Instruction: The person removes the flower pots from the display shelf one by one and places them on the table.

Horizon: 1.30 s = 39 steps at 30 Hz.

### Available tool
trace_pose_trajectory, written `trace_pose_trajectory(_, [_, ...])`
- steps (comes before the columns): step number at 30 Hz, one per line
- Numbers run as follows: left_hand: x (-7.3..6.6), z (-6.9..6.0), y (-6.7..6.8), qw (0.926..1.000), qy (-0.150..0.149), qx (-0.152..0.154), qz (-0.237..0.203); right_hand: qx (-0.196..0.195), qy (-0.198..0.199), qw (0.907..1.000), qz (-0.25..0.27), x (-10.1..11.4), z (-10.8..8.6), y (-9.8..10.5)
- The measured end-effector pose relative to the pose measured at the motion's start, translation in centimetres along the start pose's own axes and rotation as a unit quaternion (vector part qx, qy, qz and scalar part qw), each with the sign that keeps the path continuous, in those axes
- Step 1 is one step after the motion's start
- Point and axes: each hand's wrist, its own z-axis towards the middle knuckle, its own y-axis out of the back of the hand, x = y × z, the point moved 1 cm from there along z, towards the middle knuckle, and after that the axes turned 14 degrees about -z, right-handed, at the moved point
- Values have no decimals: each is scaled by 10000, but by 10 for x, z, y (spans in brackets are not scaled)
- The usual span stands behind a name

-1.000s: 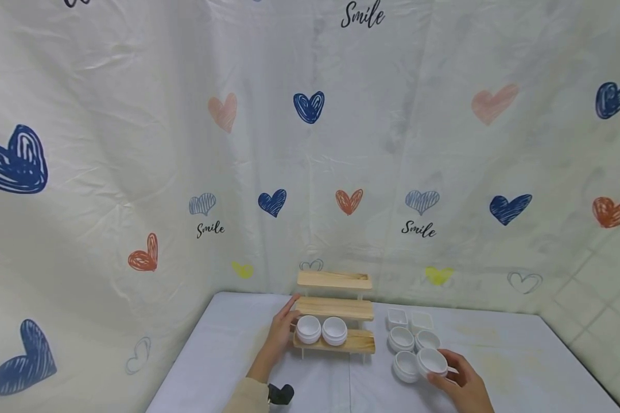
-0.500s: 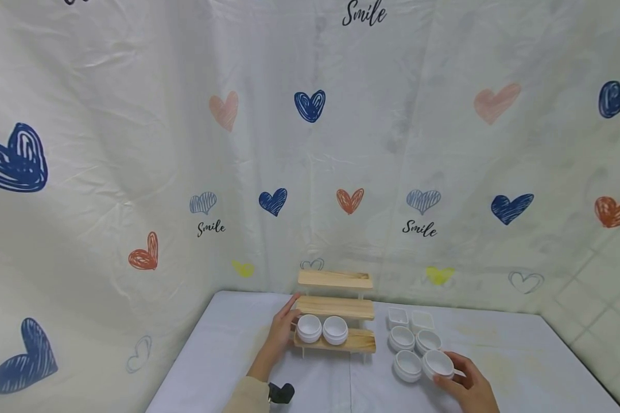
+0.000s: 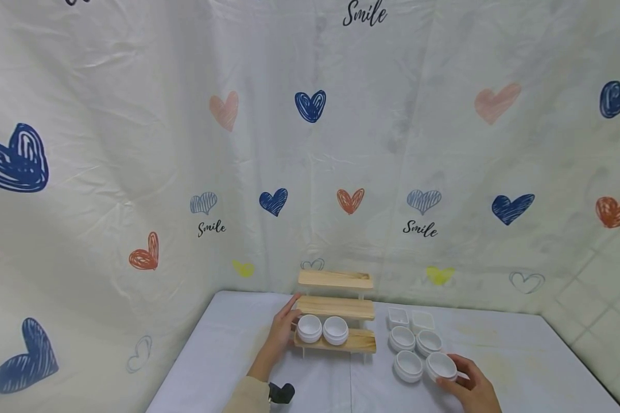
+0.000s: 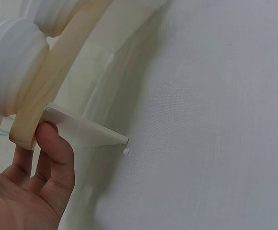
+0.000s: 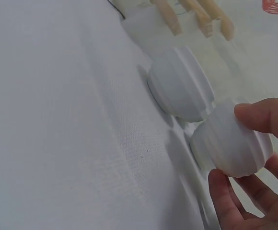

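A three-tier wooden display stand point(image 3: 361, 342) rests on the white table; two white ramekins point(image 3: 309, 328) sit side by side on its lowest shelf. My left hand point(image 3: 281, 331) grips that shelf's left end, and the left wrist view shows its fingers curled at the wooden board's point(image 4: 62, 62) edge beside a pale leg. On the right, my right hand point(image 3: 474, 385) holds a white ramekin point(image 3: 441, 365) between thumb and fingers, as the right wrist view also shows point(image 5: 230, 139). Whether its base touches the table is unclear. Another ramekin point(image 3: 409, 366) stands just left of it.
Behind the held ramekin stand two more ramekins point(image 3: 402, 339) and two small square white dishes point(image 3: 422, 321). A white curtain point(image 3: 372, 155) printed with hearts hangs behind the table point(image 3: 206, 367). A black strap piece point(image 3: 281, 394) is on the left wrist.
My right hand has shifted slightly right and down with its ramekin, opening a small gap from the ramekin on its left. My left hand has stayed on the shelf end.
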Motion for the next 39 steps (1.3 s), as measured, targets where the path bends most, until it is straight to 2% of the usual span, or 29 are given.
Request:
trace_pose_trajectory(8, [0, 1, 1, 10000, 20, 8, 9, -31, -80, 9998, -186, -2, 6, -3])
trace_pose_trajectory(16, [-7, -4, -2, 10000, -47, 49, 66, 49, -158, 9992, -356, -1, 9, -5])
trace_pose_trajectory(30, [-1, -1, -1, 10000, -7, -16, -5, 144, -108, 9985, -510, 0, 9, -8])
trace_pose_trajectory(39, [-3, -2, -1, 9999, -130, 26, 11, 304, -169, 9977, -581, -1, 12, -10])
